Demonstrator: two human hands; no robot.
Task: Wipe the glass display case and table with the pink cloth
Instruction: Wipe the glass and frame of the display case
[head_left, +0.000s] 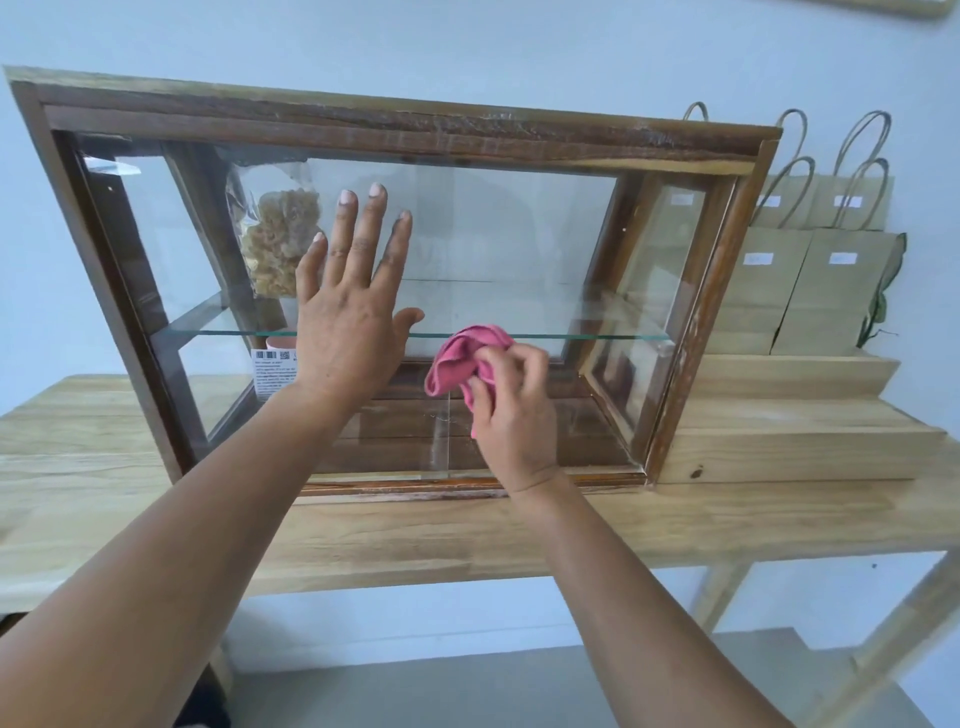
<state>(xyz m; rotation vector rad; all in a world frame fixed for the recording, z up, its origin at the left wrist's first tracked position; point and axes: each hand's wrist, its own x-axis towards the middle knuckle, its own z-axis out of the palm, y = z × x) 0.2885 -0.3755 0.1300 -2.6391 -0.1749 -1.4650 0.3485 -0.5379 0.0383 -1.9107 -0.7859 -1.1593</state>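
The right hand (511, 410) has its fingers curled round a bunched pink cloth (462, 358), which it holds against the lower front glass of the display case (395, 127), just below the level of the glass shelf (545, 336) inside. The cloth looks soft, light and limp. Gathered into a wad in the palm, as it is here, it should take pressure without slipping out. The left hand (348, 312) lies flat with its fingers spread and straight on the front pane, left of the cloth. It holds nothing and seems to be steadying the case.

The case is wood-framed with thin panes, so it is likely heavy but fragile. Pressure is safer kept even and light on the glass, and any bracing is better done at the frame. Inside, at upper left, a clear bag of pale snacks (278, 234) hangs or leans. The case stands on a pale wooden table (467, 530). Wooden steps (779, 452) just to its right carry brown paper bags (810, 270).
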